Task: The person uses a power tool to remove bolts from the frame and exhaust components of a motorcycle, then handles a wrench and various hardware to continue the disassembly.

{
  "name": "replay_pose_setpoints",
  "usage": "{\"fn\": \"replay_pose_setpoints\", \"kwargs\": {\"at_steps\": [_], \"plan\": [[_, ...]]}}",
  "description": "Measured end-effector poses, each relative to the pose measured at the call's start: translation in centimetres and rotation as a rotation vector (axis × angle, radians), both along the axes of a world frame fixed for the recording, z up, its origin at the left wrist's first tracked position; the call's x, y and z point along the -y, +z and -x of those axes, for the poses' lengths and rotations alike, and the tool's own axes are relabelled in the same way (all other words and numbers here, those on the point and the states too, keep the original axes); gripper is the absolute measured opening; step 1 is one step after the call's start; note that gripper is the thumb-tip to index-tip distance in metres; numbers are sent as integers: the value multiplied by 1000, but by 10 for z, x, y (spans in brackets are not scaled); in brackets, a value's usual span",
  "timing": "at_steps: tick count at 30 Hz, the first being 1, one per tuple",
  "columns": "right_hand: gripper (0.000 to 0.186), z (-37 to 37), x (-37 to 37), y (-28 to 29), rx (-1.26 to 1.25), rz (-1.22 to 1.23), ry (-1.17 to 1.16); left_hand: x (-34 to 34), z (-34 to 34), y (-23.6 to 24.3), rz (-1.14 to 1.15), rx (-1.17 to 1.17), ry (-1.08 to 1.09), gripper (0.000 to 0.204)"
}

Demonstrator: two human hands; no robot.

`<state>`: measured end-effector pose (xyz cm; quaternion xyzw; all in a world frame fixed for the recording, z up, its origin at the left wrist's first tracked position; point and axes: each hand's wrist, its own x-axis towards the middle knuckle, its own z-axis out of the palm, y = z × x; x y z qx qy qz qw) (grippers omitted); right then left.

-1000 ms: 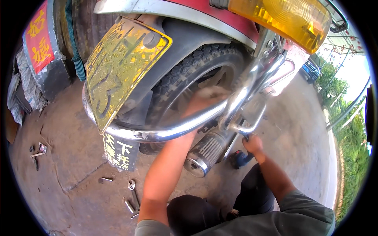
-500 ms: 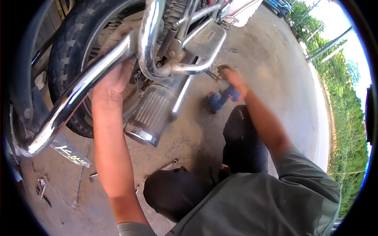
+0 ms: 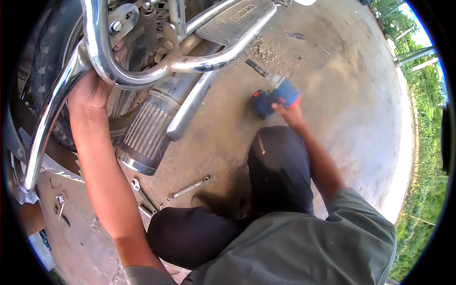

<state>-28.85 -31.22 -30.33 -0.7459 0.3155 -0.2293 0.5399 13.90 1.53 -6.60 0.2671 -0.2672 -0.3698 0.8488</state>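
My right hand point(image 3: 290, 115) is closed on the handle of a blue cordless impact wrench point(image 3: 285, 94) with red trim and a long dark socket on its nose. The tool is low over the ground, its socket pointing toward the motorcycle. On the left, my left hand point(image 3: 91, 90) reaches up behind the chrome guard bar point(image 3: 102, 52), beside the rear wheel point(image 3: 42, 71). The bar covers most of its fingers; a few fingertips show above it near a bolted metal plate point(image 3: 124, 23). What they hold or touch is hidden.
A ribbed silver muffler point(image 3: 149, 126) and a footboard point(image 3: 232, 23) jut out in front of me. On the ground lie a combination wrench point(image 3: 187, 189), an adjustable wrench point(image 3: 142, 194) and pliers point(image 3: 293, 35). Loose dirt point(image 3: 266, 51) is heaped below the footboard.
My right hand has gone from near the tool's nose to its handle and now holds it. The view has shifted, moving the motorcycle left. My left hand stays behind the bar.
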Motion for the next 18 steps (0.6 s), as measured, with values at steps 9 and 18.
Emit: {"fn": "replay_pose_setpoints", "kwargs": {"at_steps": [9,18], "plan": [[37,-10,3,-8,267,-123,-117,2,24,11,-163,148,178,39],[39,17,-17,120,479,-102,-32,16,62,41,-97,-17,178,18]]}}
